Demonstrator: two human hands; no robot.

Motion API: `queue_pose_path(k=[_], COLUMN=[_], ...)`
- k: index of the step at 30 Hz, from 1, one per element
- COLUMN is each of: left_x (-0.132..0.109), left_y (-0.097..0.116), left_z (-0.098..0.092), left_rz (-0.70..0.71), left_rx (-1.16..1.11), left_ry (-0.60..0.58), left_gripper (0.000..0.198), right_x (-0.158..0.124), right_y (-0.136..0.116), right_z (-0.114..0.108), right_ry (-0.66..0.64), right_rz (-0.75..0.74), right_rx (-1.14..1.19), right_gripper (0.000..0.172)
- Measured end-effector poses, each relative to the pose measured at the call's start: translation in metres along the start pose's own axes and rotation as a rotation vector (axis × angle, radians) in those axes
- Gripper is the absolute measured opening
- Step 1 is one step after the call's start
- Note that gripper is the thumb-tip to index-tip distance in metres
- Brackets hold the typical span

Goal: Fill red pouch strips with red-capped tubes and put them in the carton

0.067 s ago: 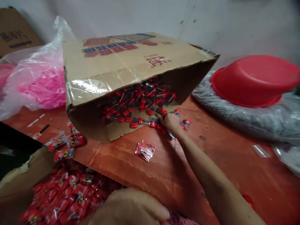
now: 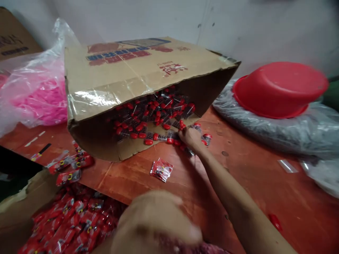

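A large cardboard box [image 2: 127,67] lies on its side on a red-brown wooden table [image 2: 137,187], its open mouth facing me. Many small clear packets with red capsule-shaped parts [image 2: 150,118] spill from it. My right hand [image 2: 191,137] reaches in at the box's lip, its fingers pinching some of these packets. One loose packet [image 2: 161,170] lies on the table just below it. My left hand [image 2: 156,220] is a motion-blurred shape at the bottom of the view, beside an open carton of red sachets [image 2: 71,218]. Its fingers cannot be made out.
A red plastic basin [image 2: 280,90] rests tilted on a grey plastic bag [image 2: 299,134] at the right. A clear bag of pink items [image 2: 37,102] lies at the left. A cardboard sheet [image 2: 13,35] leans in the back corner against a white wall [image 2: 265,28].
My left hand has risen and blurred further, moving up in the view. The scene has shifted slightly left with my head. My right hand stays at the box's lip.
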State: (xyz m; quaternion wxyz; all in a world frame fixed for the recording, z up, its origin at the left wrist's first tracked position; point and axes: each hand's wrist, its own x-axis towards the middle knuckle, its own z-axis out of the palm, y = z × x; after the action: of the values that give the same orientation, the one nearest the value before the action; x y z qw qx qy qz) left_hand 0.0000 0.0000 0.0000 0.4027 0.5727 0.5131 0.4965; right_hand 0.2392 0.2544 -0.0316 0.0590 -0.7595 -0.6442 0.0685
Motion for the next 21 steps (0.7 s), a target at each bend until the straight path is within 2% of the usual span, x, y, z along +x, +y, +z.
queue_pose_path(k=[2,5,7,10,12,16,18,21], left_x=[0.05,0.101,0.113,0.106,0.096,0.08,0.074,0.069], left_y=[0.004,-0.007,-0.022,-0.041,-0.048,-0.054,-0.055,-0.059], left_z=[0.037,0.088,0.112,0.133,0.143,0.158,0.163,0.168], left_rz=[0.166,-0.002,-0.071,-0.035,-0.013,-0.037,-0.023,0.09], left_rx=[0.018,0.1,0.081,-0.041,-0.083,-0.001,0.116,0.365], left_ry=[-0.144,-0.055,-0.034,-0.199,-0.292,-0.326,-0.358,-0.366], left_gripper=[0.036,0.047,0.058,0.044,0.031,0.023,0.023,0.026], right_x=[-0.015,-0.053,-0.085,-0.127,-0.146,-0.163,-0.166,-0.169], right_y=[0.01,0.026,0.034,0.045,0.054,0.079,0.089,0.097], right_z=[-0.001,0.006,0.012,0.02,0.024,0.024,0.023,0.022], right_ry=[0.064,0.132,0.117,0.081,0.099,0.259,0.329,0.361], right_rz=[-0.106,-0.296,-0.346,-0.342,-0.318,-0.257,-0.299,-0.451], right_rx=[0.217,0.711,0.993,1.193,1.201,0.973,0.849,0.678], right_gripper=[0.033,0.035,0.037,0.036,0.036,0.031,0.034,0.033])
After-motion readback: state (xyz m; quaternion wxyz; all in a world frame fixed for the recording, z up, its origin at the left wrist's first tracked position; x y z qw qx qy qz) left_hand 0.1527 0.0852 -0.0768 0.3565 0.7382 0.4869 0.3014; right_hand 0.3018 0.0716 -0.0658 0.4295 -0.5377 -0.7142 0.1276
